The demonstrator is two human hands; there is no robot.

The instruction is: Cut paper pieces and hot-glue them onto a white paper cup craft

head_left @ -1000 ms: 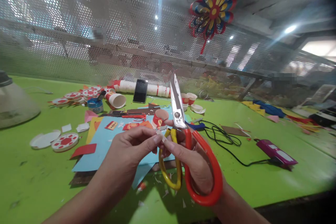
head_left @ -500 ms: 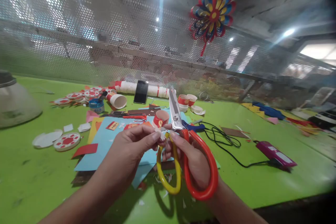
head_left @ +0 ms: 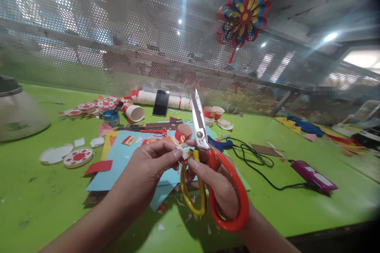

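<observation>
The person's left hand [head_left: 145, 160] is pinched closed, with a small white paper [head_left: 183, 153] between the thumb and finger. The paper has little cuts along one end. It is up above the worktop [head_left: 44, 201], in front of a red cup [head_left: 182, 133]. The right hand [head_left: 222, 187] is curled around big scissors [head_left: 200, 130]. One handle is red and one is yellow, and the blades are together, pointing up. The right thumb is very near the white paper, but it is hard to tell if it touches.

The worktop is green. Blue paper [head_left: 103, 176] lies under the hands, with small scraps nearby. On the left are a blue jar [head_left: 111, 118] and round white lids with red spots [head_left: 78, 158]. At the back a phone [head_left: 161, 103] leans on a long white roll [head_left: 181, 103]. A purple box [head_left: 314, 176] with a black cord is on the right. A bright paper flower [head_left: 245, 16] hangs in front of a wall full of holes [head_left: 133, 63].

Half a second ago the scissors' tip was a bit lower. The left hand has the same paper as then.
</observation>
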